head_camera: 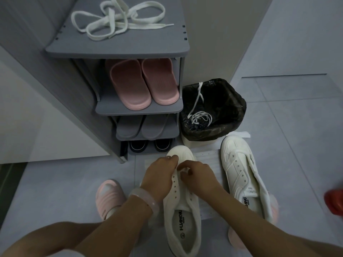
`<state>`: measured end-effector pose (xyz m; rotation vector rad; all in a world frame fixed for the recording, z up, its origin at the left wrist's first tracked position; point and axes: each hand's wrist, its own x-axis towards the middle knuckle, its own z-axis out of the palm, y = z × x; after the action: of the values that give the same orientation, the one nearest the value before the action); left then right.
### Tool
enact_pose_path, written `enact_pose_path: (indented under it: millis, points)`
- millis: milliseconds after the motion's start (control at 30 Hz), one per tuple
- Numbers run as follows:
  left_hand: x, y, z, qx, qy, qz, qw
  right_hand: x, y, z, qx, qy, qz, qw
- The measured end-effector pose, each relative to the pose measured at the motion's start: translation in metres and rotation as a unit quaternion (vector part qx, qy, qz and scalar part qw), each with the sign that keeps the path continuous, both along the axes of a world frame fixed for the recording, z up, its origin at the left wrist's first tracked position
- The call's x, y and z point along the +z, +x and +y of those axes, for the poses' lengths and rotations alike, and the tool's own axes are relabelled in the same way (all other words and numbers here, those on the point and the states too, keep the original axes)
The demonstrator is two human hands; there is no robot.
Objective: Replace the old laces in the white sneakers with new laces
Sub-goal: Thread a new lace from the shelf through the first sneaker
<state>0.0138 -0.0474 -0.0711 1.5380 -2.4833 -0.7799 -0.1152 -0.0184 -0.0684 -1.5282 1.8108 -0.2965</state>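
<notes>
A white sneaker [182, 216] without laces lies on the floor in front of me, toe pointing away. My left hand [159, 178] and my right hand [197, 175] rest on its front, fingers curled at the top eyelets and the tongue; whether a lace end is pinched there I cannot tell. A second white sneaker [241, 171], also unlaced, lies to the right. Wide white laces [115, 21] lie tangled on top of the grey shoe rack [118, 50]. Thin white laces [199, 115] lie inside the bin [232, 101] lined with a black bag.
The rack holds pink slippers [143, 84], grey slippers [143, 127] and black shoes [150, 145]. White paper [206, 158] lies under the sneakers. My feet in pink shoes [109, 197] flank the sneaker. A red object [334, 201] sits at the right edge.
</notes>
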Motion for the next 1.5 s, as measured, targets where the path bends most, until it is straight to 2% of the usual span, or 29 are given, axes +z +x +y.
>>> enact_pose_path:
  millis: [100,200,433,533,633,733,800,933,1033,1100,1233,1367,1433,1500]
  points:
    - [-0.003,-0.001,-0.004,0.085,0.046,0.038,0.995,-0.002,0.002,0.000,-0.008,0.014,0.012,1.000]
    - [-0.006,0.003,-0.008,0.192,0.112,0.047,0.974,-0.005,0.004,0.003,-0.014,0.039,0.006,0.999]
    - [-0.014,0.003,-0.009,0.242,0.168,0.056,0.954,-0.002,-0.008,-0.003,-0.041,0.137,-0.131,0.981]
    - [-0.010,-0.002,-0.005,0.197,0.118,0.019,0.973,-0.001,-0.007,-0.001,-0.051,0.145,-0.154,0.976]
    - [0.000,-0.013,0.005,0.076,0.034,-0.096,0.992,-0.001,-0.007,0.003,-0.075,0.160,-0.196,0.965]
    - [0.003,-0.021,0.012,0.042,0.035,-0.148,0.987,-0.001,-0.010,0.002,-0.120,0.188,-0.251,0.942]
    - [0.006,-0.022,0.015,0.055,0.075,-0.134,0.987,-0.002,-0.011,0.001,-0.142,0.193,-0.252,0.938]
    - [0.010,-0.019,0.012,0.060,0.131,-0.119,0.982,0.000,-0.006,0.003,-0.126,0.154,-0.211,0.957]
    - [0.012,-0.008,0.002,0.066,0.151,-0.069,0.984,-0.003,-0.002,0.004,-0.051,0.098,-0.107,0.988]
    - [0.009,0.000,0.000,0.061,0.164,-0.040,0.984,-0.004,0.000,0.006,-0.025,0.095,-0.050,0.994]
    - [0.006,0.012,-0.002,0.046,0.164,0.015,0.985,-0.004,0.005,0.002,-0.035,0.099,-0.026,0.994]
    - [0.005,0.019,0.000,0.061,0.176,0.048,0.981,-0.004,0.019,0.004,-0.063,0.064,0.031,0.996]
    - [0.007,0.015,0.005,0.070,0.131,-0.017,0.989,-0.006,0.025,0.006,-0.075,0.035,0.055,0.995]
    - [0.014,0.009,0.009,0.046,0.004,-0.160,0.986,-0.007,0.026,0.007,-0.084,0.025,0.048,0.995]
